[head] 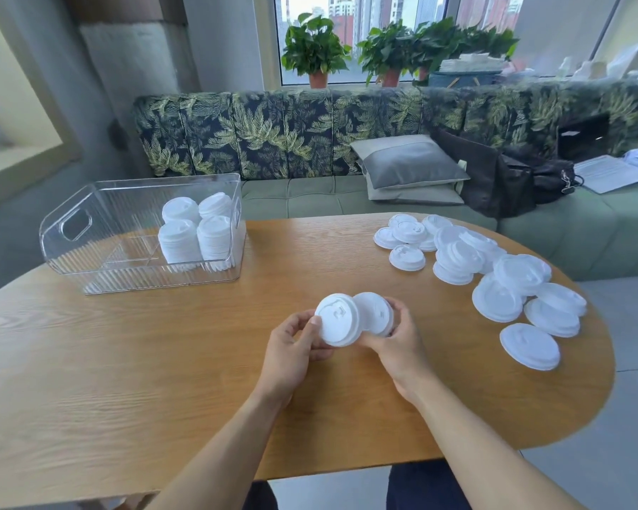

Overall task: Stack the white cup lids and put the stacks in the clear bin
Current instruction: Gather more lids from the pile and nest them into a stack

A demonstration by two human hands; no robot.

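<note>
Step in hand: by the look of the pose, the person is nesting two lids together over the middle of the table (126,362).
Handling advice: the rims should be lining up square and both domes facing the same way before any pressing. Light pressure at the edges is the safer course, as thin plastic is likely to buckle under a hard squeeze.
Clear bin (133,193): sitting upright and open-topped at the table's far left.
Binned stacks (196,233): four white stacks are standing two by two in the bin's right end. The bin's left part is showing no lids.
Left hand (291,351): the fingers are curling behind the left-hand lid and the thumb is pressing on its near left rim.
Left-hand lid (337,318): being held tilted, top face toward the camera, and overlapping the left edge of the right-hand lid in front of it.
Right-hand lid (374,312): showing partly from behind its neighbour; whether it is one lid or a short stack cannot be told.
Right hand (402,340): the fingers are wrapping round that lid's right rim, with the thumb lying along its near edge.
Loose lids (494,274): lying heaped at the table's right, some overlapping, well apart from both hands and awaiting stacking.
</note>
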